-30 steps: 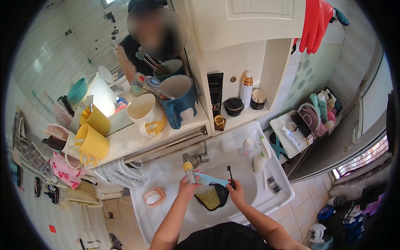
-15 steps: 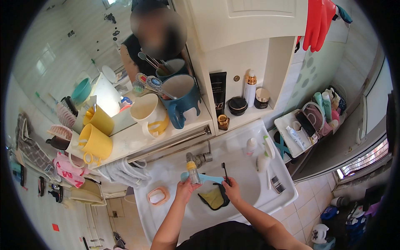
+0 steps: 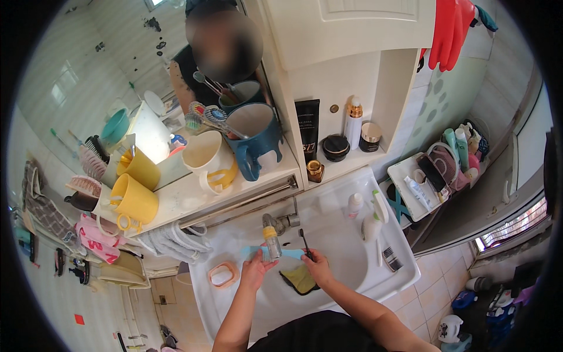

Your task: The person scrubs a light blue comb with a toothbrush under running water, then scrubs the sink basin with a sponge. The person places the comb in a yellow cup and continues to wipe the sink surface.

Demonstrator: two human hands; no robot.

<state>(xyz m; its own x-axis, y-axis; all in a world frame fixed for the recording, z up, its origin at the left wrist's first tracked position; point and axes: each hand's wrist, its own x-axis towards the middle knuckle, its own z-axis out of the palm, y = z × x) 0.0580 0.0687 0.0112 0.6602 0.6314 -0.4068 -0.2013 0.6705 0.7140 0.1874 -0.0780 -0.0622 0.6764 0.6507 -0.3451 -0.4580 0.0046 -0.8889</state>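
A long, flat light-blue piece (image 3: 285, 253) spans the sink between my hands, passing behind the faucet's clear nozzle; its exact kind is unclear. My left hand (image 3: 255, 273) grips its left part, fingertips at its edge, just left of the nozzle. In my right hand (image 3: 318, 270) is a dark toothbrush (image 3: 303, 240), bristle end up, beside the right end of the blue piece. The faucet (image 3: 281, 222) carries a clear nozzle with a yellow band (image 3: 271, 242). Below my hands, a yellow-green cloth with dark edges (image 3: 302, 279) lies in the basin.
The white sink (image 3: 346, 298) holds a soap dish (image 3: 223, 274) at left, and a spray bottle (image 3: 372, 225), small bottle (image 3: 355, 206) and brush (image 3: 392, 259) at right. Above stand yellow cups (image 3: 134, 199), a blue mug (image 3: 256, 138) and cosmetics. A grey towel (image 3: 173, 242) hangs left.
My right hand and the toothbrush have shifted left, closer to the nozzle. The blue piece has slid left, and my left hand has moved slightly left and down.
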